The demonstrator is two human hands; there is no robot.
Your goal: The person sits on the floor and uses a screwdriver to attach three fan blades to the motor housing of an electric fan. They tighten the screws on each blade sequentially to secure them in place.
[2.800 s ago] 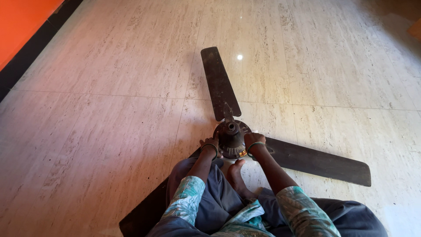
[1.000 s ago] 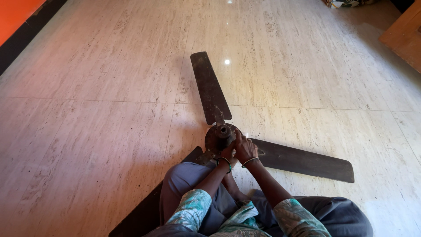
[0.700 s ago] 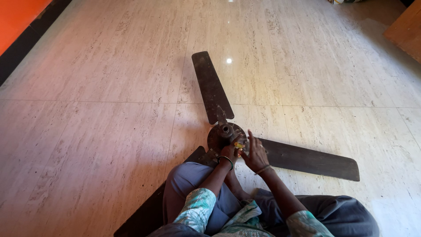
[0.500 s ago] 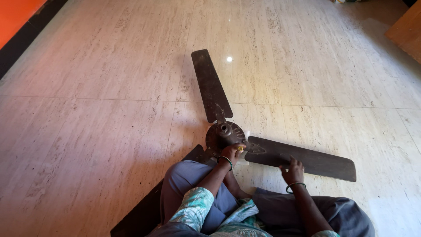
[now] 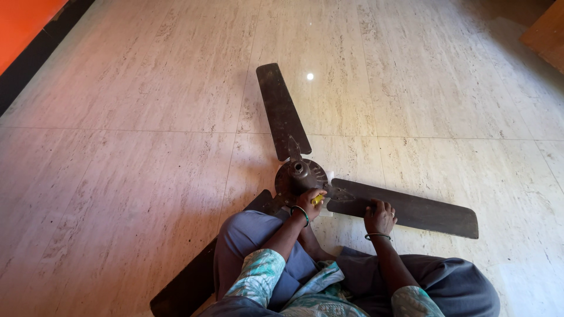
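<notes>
A dark, dusty ceiling fan lies on the tiled floor in front of my crossed legs, its round motor hub [image 5: 299, 174] at the middle. My left hand [image 5: 308, 203] rests at the hub's near edge and grips a small yellow object [image 5: 318, 199], perhaps a tool handle. My right hand [image 5: 379, 217] presses flat on the inner end of the right blade [image 5: 423, 209], fingers spread. A second blade [image 5: 282, 111] points away from me. The third blade [image 5: 194, 279] runs under my left knee toward the lower left.
Pale stone floor tiles [image 5: 129, 176] spread all around the fan. An orange wall with a black skirting [image 5: 35, 64] runs along the upper left. A wooden piece of furniture [image 5: 546, 35] shows at the upper right corner. My bare foot lies hidden between my arms.
My right hand left the hub, went out to the right blade and slid inward along it. My left hand stayed at the hub with the yellow object. The right blade shifted slightly.
</notes>
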